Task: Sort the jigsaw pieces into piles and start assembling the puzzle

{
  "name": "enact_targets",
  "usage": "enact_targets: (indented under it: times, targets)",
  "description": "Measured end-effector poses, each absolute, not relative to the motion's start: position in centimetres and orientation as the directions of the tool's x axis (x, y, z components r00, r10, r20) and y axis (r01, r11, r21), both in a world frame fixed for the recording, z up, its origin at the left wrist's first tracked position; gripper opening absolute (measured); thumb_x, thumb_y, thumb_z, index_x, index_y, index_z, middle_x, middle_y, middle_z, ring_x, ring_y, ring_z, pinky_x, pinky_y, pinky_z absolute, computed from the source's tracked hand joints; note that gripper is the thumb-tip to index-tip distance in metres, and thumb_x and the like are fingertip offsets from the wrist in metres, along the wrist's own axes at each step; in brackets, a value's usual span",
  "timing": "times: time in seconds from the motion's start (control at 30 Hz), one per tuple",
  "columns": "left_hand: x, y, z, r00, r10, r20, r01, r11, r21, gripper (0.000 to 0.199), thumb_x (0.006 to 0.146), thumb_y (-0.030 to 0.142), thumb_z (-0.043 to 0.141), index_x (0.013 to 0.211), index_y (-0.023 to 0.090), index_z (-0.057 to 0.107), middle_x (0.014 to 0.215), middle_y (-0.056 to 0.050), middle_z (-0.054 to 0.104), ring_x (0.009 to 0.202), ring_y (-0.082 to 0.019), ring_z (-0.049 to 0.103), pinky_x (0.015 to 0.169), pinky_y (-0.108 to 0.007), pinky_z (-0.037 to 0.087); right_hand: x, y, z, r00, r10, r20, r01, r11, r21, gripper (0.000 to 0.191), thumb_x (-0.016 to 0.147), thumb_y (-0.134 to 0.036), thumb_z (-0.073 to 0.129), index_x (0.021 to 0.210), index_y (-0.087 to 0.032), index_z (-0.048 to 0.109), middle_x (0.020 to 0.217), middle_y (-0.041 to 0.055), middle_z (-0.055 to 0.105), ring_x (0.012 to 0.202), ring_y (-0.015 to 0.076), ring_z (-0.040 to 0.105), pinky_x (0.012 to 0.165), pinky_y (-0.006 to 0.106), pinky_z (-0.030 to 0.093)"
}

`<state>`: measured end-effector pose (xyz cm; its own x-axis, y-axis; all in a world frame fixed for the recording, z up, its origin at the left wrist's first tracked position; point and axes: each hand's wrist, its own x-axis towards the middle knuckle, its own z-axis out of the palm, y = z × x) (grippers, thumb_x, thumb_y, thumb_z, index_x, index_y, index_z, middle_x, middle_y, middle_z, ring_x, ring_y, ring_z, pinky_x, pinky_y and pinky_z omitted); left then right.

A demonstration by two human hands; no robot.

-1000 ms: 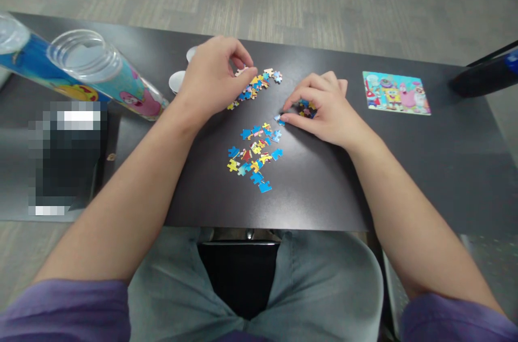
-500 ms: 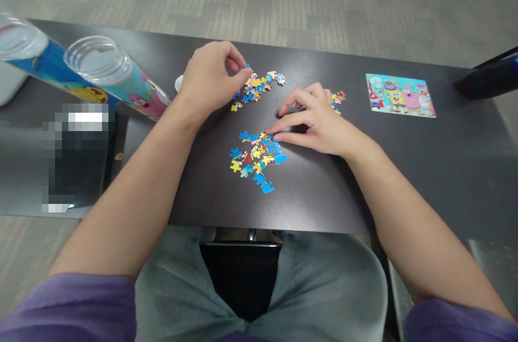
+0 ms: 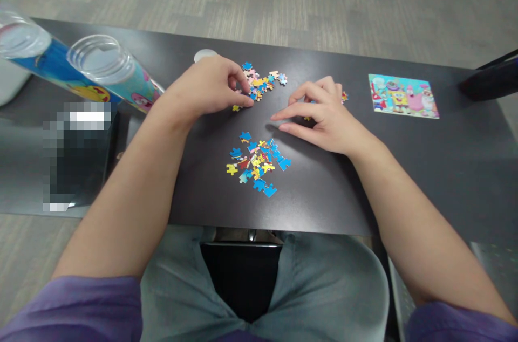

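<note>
Over the left edge of the far pile of jigsaw pieces (image 3: 259, 83) is my left hand (image 3: 216, 86), fingers bent and thumb a little apart from the index finger. Its fingertips are beside a blue piece, and I see nothing held. My right hand (image 3: 324, 115) hovers to the right, index finger and thumb spread with nothing between them. It partly covers a small group of pieces (image 3: 345, 97) behind it. Nearer to me lies a loose pile of blue, yellow and red jigsaw pieces (image 3: 259, 161), touched by neither hand.
A cartoon picture card (image 3: 403, 96) lies at the right of the dark table (image 3: 324, 196). At left stand two clear-topped tubes, a blue one (image 3: 60, 72) and a pink-and-teal one (image 3: 133, 80). A white lid (image 3: 205, 54) sits behind my left hand. A dark cylindrical object (image 3: 491, 77) is far right.
My left hand has moved slightly toward me along the far pile, uncovering more of the white lid. My right hand has lifted away from the near pile, whose pieces are slightly more spread.
</note>
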<state>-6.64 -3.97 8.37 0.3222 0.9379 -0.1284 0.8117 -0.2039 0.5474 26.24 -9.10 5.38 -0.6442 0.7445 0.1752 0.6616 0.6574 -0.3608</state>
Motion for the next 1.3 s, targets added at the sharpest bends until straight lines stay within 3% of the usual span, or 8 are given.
enact_targets:
  times: [0.2, 0.5, 0.67, 0.77, 0.87, 0.97, 1.1, 1.3]
  targets:
    - [-6.3, -4.1, 8.5, 0.313, 0.938, -0.151, 0.831, -0.193, 0.522, 0.038, 0.084, 0.067, 0.094, 0.1, 0.032, 0.093, 0.1, -0.007, 0.087, 0.108, -0.037, 0.083, 0.095, -0.049, 0.062, 26.3, -9.2, 6.4, -0.596, 0.79, 0.141, 0.72, 0.604, -0.341, 0.038, 0.127, -0.06, 0.072, 0.154, -0.046, 0.096, 0.139, 0.0142, 0.084, 0.141, 0.0499, 0.064, 0.127, 0.074, 0.047]
    - [-4.4, -4.7, 7.6, 0.474, 0.869, -0.144, 0.72, -0.288, 0.631, 0.03, 0.086, 0.063, 0.096, 0.098, 0.035, 0.097, 0.102, -0.006, 0.087, 0.114, -0.036, 0.082, 0.107, -0.049, 0.064, 26.4, -9.3, 6.6, -0.6, 0.781, 0.172, 0.719, 0.621, -0.312, 0.032, 0.127, -0.046, 0.08, 0.149, -0.034, 0.099, 0.14, 0.0172, 0.086, 0.14, 0.0497, 0.067, 0.126, 0.073, 0.05]
    - [-5.4, -4.7, 8.2, 0.327, 0.943, -0.057, 0.723, -0.211, 0.658, 0.044, 0.096, 0.073, 0.089, 0.117, 0.034, 0.096, 0.109, -0.008, 0.089, 0.12, -0.038, 0.082, 0.106, -0.05, 0.065, 25.9, -9.4, 5.6, -0.624, 0.762, 0.172, 0.71, 0.645, -0.282, 0.033, 0.127, -0.048, 0.081, 0.154, -0.042, 0.099, 0.155, 0.017, 0.081, 0.143, 0.0496, 0.067, 0.125, 0.071, 0.049]
    - [-7.0, -4.4, 8.8, 0.32, 0.94, -0.117, 0.784, -0.193, 0.589, 0.051, 0.088, 0.076, 0.095, 0.121, 0.036, 0.094, 0.112, -0.008, 0.088, 0.119, -0.04, 0.082, 0.107, -0.055, 0.065, 25.6, -9.6, 5.3, -0.652, 0.743, 0.149, 0.7, 0.666, -0.256, 0.037, 0.128, -0.053, 0.08, 0.161, -0.047, 0.096, 0.167, 0.0172, 0.075, 0.147, 0.0511, 0.065, 0.125, 0.072, 0.05]
    - [-8.0, -4.1, 8.8, 0.356, 0.911, -0.208, 0.822, -0.2, 0.532, 0.06, 0.082, 0.072, 0.097, 0.128, 0.035, 0.091, 0.125, -0.011, 0.088, 0.119, -0.043, 0.081, 0.11, -0.062, 0.063, 26.1, -9.4, 5.5, -0.658, 0.739, 0.146, 0.697, 0.671, -0.253, 0.035, 0.128, -0.053, 0.08, 0.157, -0.047, 0.099, 0.166, 0.0176, 0.075, 0.148, 0.0519, 0.064, 0.125, 0.075, 0.049]
    - [-8.2, -3.9, 8.3, 0.361, 0.91, -0.204, 0.832, -0.214, 0.512, 0.067, 0.079, 0.071, 0.097, 0.134, 0.033, 0.089, 0.134, -0.014, 0.086, 0.123, -0.045, 0.081, 0.112, -0.064, 0.063, 27.5, -8.9, 6.0, -0.625, 0.759, 0.183, 0.72, 0.651, -0.242, 0.031, 0.129, -0.052, 0.079, 0.147, -0.046, 0.103, 0.163, 0.0176, 0.076, 0.149, 0.0534, 0.063, 0.127, 0.081, 0.047]
    - [-8.1, -3.7, 7.4, 0.324, 0.933, -0.153, 0.838, -0.208, 0.505, 0.081, 0.072, 0.085, 0.103, 0.136, 0.039, 0.086, 0.129, -0.011, 0.085, 0.129, -0.048, 0.078, 0.113, -0.063, 0.064, 29.4, -8.2, 6.5, -0.567, 0.797, 0.208, 0.768, 0.603, -0.218, 0.034, 0.129, -0.058, 0.075, 0.139, -0.046, 0.105, 0.16, 0.0176, 0.076, 0.149, 0.0575, 0.062, 0.128, 0.09, 0.047]
    - [-8.8, -3.4, 7.3, 0.332, 0.926, -0.18, 0.826, -0.193, 0.53, 0.09, 0.076, 0.097, 0.1, 0.144, 0.04, 0.085, 0.142, -0.013, 0.082, 0.132, -0.048, 0.076, 0.115, -0.065, 0.062, 29.8, -7.8, 6.4, -0.525, 0.817, 0.237, 0.789, 0.572, -0.224, 0.044, 0.131, -0.066, 0.067, 0.148, -0.041, 0.1, 0.158, 0.0199, 0.076, 0.146, 0.0562, 0.067, 0.126, 0.089, 0.05]
